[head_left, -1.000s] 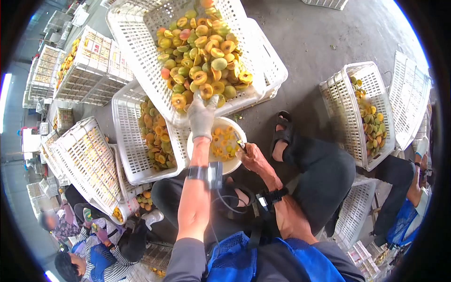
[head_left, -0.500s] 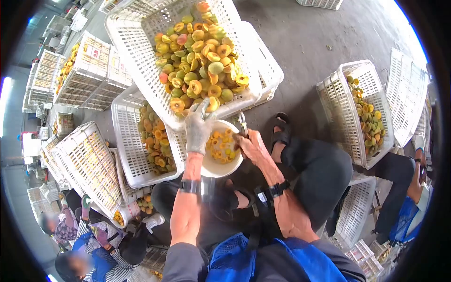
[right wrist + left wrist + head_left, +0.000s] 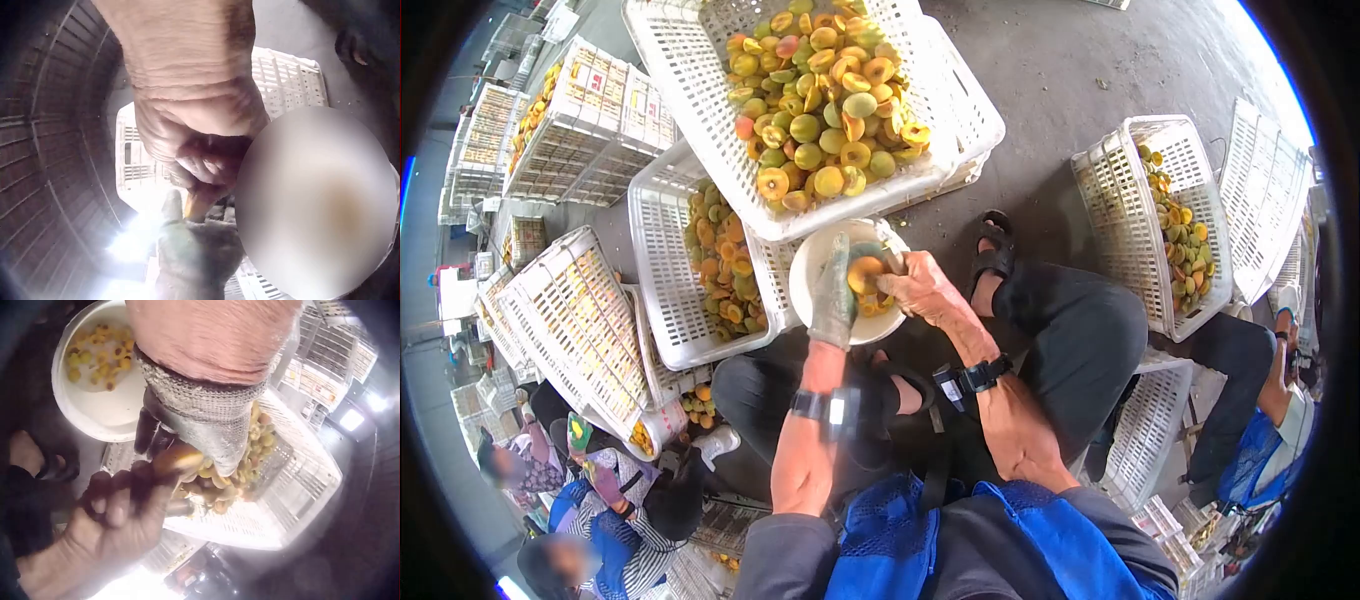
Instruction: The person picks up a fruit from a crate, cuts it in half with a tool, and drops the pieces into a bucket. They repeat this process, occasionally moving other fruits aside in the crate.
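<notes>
In the head view my gloved left hand [image 3: 833, 300] holds an apricot [image 3: 865, 273] over a white bucket [image 3: 802, 285]. My bare right hand [image 3: 925, 290] meets it from the other side, its thumb against the fruit. A small metal-ended tool [image 3: 180, 507] is in the right hand's grip, mostly covered by the fingers. The left wrist view shows both hands close together around the apricot. Pitted yellow pieces [image 3: 103, 359] lie in the bucket. Just beyond stands a white crate [image 3: 700, 110] heaped with apricots, many of them cut open.
A second crate of apricots [image 3: 650, 255] stands at the left, beside stacked crates [image 3: 580, 330]. At the right are another fruit crate [image 3: 1120, 220] and a seated person's leg [image 3: 1230, 370]. Other people [image 3: 600, 500] sit at the lower left.
My left hand has drawn back from the crate's near edge to above the bucket with an apricot. My right hand has moved in to meet it, and the tool has turned.
</notes>
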`<state>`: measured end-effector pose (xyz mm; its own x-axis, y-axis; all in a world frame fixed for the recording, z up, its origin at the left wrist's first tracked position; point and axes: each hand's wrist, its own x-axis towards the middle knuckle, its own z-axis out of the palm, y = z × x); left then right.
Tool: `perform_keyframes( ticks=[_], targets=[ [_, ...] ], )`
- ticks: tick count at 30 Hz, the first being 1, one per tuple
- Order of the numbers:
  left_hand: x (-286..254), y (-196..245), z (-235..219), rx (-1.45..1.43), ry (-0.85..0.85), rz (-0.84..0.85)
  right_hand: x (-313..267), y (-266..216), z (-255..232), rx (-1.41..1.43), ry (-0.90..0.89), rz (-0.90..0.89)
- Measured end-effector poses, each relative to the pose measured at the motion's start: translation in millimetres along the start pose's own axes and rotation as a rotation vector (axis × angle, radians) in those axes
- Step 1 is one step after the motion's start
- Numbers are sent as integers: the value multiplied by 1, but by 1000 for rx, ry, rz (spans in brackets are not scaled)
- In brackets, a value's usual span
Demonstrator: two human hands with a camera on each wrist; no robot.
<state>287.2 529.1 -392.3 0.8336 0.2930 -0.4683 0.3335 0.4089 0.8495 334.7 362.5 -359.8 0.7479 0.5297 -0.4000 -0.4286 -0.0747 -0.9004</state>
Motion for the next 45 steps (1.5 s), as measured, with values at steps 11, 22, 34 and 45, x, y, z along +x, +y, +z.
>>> perform_keyframes(
  ticks=[11, 22, 34, 45],
  targets=[
    [7, -44, 14, -323, 313, 5, -24, 59, 25, -880, 207, -211],
    [-5, -30, 1, -45, 284, -2, -18, 95, 42, -290, -147, 103],
    [4, -3, -61, 91, 416, 252, -32, 64, 39, -63, -227, 176],
    [13, 97, -38, 951, 480, 732, -16, 63, 11, -153, -133, 191]
  ],
)
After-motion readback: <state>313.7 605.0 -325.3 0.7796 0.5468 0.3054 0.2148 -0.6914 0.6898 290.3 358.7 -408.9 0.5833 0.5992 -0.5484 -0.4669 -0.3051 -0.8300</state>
